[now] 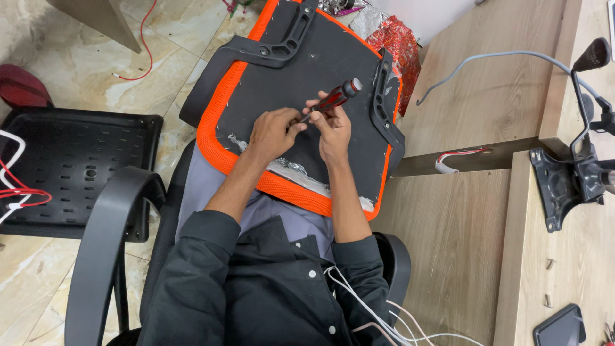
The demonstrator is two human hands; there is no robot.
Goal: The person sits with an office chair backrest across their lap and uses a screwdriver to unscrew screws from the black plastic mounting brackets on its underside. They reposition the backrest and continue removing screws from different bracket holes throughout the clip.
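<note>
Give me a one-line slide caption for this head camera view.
Seated person's right hand grips a red-and-black screwdriver while the left hand steadies its tip on an upturned orange-edged chair seat across the lap.

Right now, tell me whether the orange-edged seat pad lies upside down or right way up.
Upside down: the seat pad shows its black underside with black plastic brackets, resting across the person's lap.
</note>
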